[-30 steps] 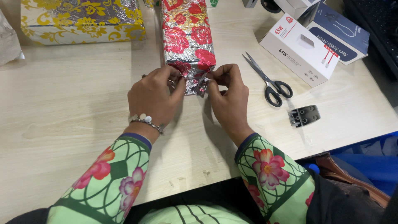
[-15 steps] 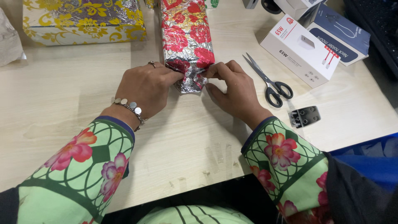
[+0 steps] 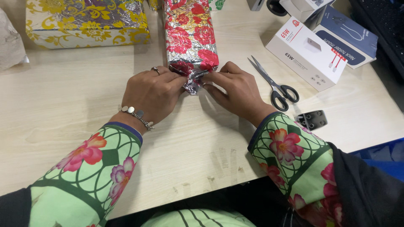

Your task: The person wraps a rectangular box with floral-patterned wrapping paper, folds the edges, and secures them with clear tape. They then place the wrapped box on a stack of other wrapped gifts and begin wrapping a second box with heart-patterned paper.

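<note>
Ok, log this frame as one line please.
left hand: pinching foil flap | right hand: pinching same flap | parcel: red-rose foil, near end being folded | scissors: on table, right of hands, untouched

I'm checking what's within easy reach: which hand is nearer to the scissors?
Right. The right hand pinches the foil end of the red-flowered parcel, just left of the scissors. The left hand is at the parcel's other side, farther away.
</note>
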